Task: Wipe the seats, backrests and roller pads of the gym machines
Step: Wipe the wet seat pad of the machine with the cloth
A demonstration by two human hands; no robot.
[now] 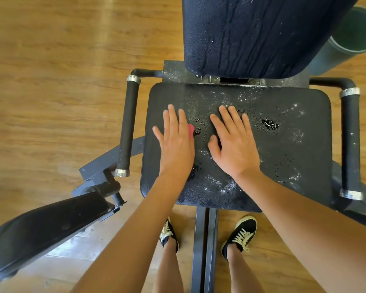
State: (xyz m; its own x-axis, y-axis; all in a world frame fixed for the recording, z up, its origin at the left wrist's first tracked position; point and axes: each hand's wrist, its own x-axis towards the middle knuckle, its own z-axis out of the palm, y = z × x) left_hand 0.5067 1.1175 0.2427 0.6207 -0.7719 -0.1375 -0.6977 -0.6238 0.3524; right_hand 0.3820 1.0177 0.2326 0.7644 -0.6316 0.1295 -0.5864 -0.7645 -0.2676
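Note:
A black padded seat [283, 157] of a gym machine lies below me, wet with droplets and white foam specks. Its dark backrest [251, 34] rises behind, streaked with running liquid. My left hand [175, 140] lies flat with straight fingers on the seat's left part, pressing a pink cloth [191, 130] of which only an edge shows. My right hand [234, 142] lies flat on the seat's middle, fingers spread, holding nothing.
Black foam-gripped handles flank the seat at left [128, 123] and right [350, 140]. A padded arm [40, 229] of the machine angles out at lower left. A green cylinder [351, 34] stands at upper right. My two feet stand either side of the frame bar [204, 250] on a wooden floor.

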